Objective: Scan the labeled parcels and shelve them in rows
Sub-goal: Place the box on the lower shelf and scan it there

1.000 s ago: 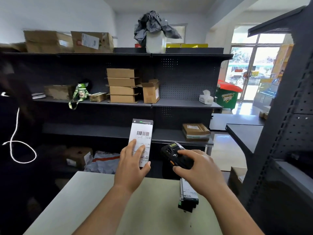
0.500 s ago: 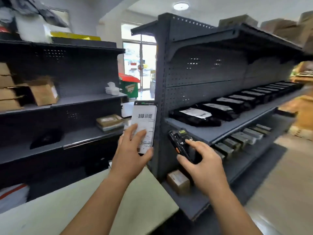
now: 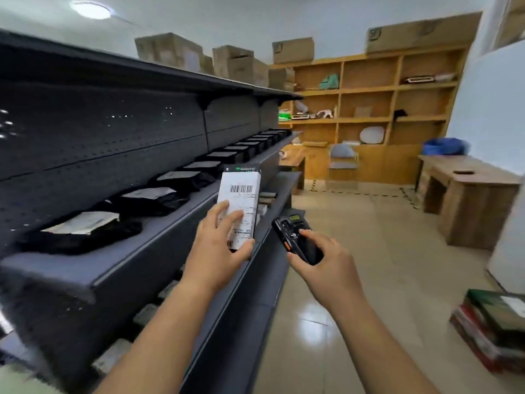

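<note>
Left hand [image 3: 218, 251] grips the lower half of the white labelled parcel [image 3: 241, 200]: fingers across the label face, thumb on its right edge. Parcel is upright in the air, barcode facing the camera, just right of the grey shelf [image 3: 170, 223] edge

Right hand [image 3: 326, 263] is wrapped round the black handheld scanner [image 3: 295, 240], one finger stretched along its face. Scanner tilts up-left, just beside the parcel's lower right corner, not touching

Left of the left hand: the shelf holds a row of black bagged parcels [image 3: 153, 197] lying flat, white labels up, running away from the hands. Shelf level below the hands holds small boxes [image 3: 267, 197] in a row, blurred. Cardboard cartons [image 3: 170, 51] sit on top of the unit

Lower right of the right hand: stack of flat boxes [image 3: 494, 328] on the floor
</note>
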Tool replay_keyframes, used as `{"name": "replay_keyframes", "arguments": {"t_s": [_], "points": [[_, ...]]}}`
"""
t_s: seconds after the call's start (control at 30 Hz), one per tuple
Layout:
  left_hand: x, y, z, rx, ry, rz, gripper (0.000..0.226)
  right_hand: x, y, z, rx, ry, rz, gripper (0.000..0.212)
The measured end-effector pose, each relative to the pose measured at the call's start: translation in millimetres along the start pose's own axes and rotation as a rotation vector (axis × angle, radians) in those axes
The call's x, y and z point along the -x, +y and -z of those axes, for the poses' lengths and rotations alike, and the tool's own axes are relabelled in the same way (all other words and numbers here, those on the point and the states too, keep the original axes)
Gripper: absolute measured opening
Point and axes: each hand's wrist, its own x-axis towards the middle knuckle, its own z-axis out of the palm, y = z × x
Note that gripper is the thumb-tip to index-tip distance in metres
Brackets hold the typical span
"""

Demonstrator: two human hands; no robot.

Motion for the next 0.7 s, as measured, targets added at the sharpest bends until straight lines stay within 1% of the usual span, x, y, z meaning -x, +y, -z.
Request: {"name": "replay_keyframes", "arguments": {"t_s": [0.13, 0.3, 0.47, 0.7], "points": [[-50.6, 3.8, -76.9, 0.032, -0.044, -0.031, 0.057, -57.2, 59.6, 15.6, 0.051, 0.041, -0.046, 0.051], [-124.1, -28.9, -169.5, 0.057, -0.09, -0.033, 0.057, -142.2, 135.9, -6.0, 0.066, 0.075, -0.067, 0.051], [-229.3, -65.8, -269.7, 0.113, -0.142, -0.055, 0.057, -253.1, 207.7, -26.0, 0.119, 0.101, -0.118, 0.052], [-373.2, -75.0, -424.4, 0.196, -0.268, -0.101, 0.058, -394.2, 311.1, -16.5, 0.195, 0.161, -0.256, 0.054]]}}
